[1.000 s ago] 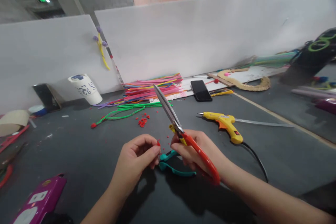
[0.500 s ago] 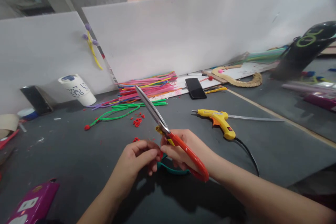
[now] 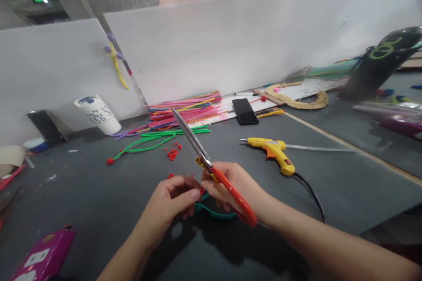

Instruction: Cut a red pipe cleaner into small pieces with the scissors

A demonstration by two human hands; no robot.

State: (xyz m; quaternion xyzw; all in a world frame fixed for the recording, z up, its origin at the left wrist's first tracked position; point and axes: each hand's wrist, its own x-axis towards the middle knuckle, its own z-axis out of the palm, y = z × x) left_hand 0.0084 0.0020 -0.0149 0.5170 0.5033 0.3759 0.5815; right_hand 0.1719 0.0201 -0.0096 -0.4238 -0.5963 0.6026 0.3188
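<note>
Right hand [image 3: 235, 180] grips scissors [image 3: 216, 172], blades jutting forward-left; left hand [image 3: 176, 197] pinches red bit [image 3: 201, 191]; gap rightward before glue gun [image 3: 275, 150].

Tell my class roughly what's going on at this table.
A person's right hand holds red-handled scissors, the blades pointing up and away. The left hand, close beside it, pinches a small red piece. A teal-handled tool lies partly hidden behind the hands. On the dark table, red scraps lie beyond, with a yellow glue gun to the right.
</note>
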